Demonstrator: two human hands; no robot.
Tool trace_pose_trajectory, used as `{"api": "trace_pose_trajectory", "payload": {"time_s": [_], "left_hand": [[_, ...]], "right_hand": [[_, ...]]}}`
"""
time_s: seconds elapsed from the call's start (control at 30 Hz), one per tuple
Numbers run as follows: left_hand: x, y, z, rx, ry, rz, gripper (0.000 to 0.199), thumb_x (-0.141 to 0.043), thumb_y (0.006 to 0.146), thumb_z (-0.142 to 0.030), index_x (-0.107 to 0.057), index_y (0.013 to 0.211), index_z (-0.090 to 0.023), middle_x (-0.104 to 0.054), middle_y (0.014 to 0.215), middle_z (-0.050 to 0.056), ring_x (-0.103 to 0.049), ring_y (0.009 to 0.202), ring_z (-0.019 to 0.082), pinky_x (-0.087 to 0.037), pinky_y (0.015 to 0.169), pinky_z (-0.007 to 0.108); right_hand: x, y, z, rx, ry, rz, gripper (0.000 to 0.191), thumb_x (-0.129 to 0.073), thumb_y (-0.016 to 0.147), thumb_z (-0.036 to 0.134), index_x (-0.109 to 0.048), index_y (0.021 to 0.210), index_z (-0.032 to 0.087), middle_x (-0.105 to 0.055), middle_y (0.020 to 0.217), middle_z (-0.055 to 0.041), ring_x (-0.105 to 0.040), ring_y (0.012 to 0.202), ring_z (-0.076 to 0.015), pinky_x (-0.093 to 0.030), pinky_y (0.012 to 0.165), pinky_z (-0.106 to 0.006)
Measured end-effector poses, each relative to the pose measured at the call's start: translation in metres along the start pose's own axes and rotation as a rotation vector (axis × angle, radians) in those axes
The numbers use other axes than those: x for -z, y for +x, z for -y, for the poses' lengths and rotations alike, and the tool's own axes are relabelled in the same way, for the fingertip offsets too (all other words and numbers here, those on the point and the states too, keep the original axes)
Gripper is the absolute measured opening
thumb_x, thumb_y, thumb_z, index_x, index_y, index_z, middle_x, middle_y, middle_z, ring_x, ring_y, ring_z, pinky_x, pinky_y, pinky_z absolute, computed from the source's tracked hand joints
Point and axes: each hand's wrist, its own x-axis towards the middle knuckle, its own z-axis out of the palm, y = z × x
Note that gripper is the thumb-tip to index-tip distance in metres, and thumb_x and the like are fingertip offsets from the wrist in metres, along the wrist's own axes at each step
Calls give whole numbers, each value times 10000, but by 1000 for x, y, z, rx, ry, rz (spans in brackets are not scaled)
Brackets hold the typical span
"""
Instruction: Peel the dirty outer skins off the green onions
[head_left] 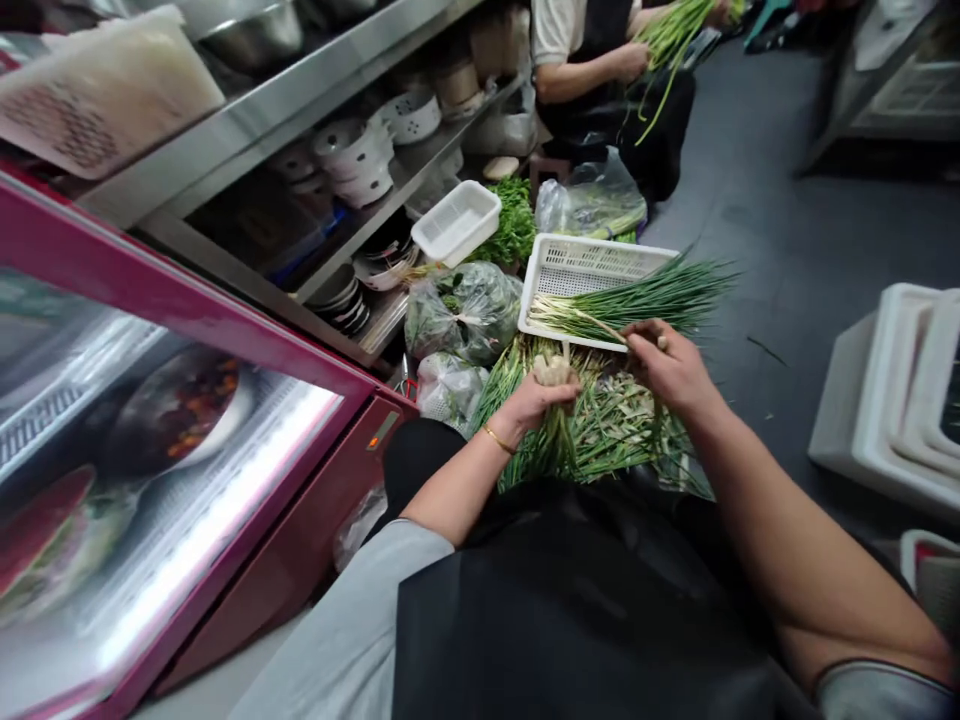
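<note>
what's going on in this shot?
The left hand grips a bunch of green stalks by its pale bulb end. The right hand pinches a thin pale stem near the white basket, which holds long green stalks with their tips over its right side. A loose heap of greens lies just below the basket. Further off, another person holds a bundle of long green stems.

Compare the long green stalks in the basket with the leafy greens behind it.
The long stalks are slim and straight; the leafy greens are frilly and bushy. The stalks are darker green with pale ends; the leafy greens are brighter. Both are fresh-looking plants.
</note>
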Motion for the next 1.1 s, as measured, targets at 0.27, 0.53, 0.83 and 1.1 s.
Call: {"api": "trace_pose_trajectory", "payload": {"time_s": [0.27,0.53,0.83,1.1], "left_hand": [[12,-4,-27,-121,-40,-287,363,-870,478,-308,-660,690,-100,-601,613,-7,-527,529,81,-432,508,231],[24,-7,-54,-50,13,-172,331,-855,495,-234,-664,729,-99,-600,598,-10,-500,459,79,-435,447,241],[-1,-23,-49,-57,107,-72,378,-846,551,-289,-717,854,-103,-692,730,56,-592,596,119,-435,491,216],[-21,-33,-26,-23,189,-16,327,-858,468,-233,-703,724,-103,-631,644,16,-518,548,96,-397,498,226]], "right_hand": [[-48,-33,11,-70,81,207,309,-551,841,477,-622,889,179,-670,792,-59,-612,734,-178,-473,684,-304],[26,-41,38,-207,210,-45,331,-671,777,438,-710,997,194,-676,780,-32,-409,484,-70,-320,477,-234],[-23,-48,36,-222,267,126,335,-658,742,450,-690,740,117,-605,579,-15,-395,440,-62,-286,455,-222],[-9,-50,41,-273,424,140,409,-683,693,529,-673,750,125,-551,518,14,-291,376,-45,-191,389,-220]]}}
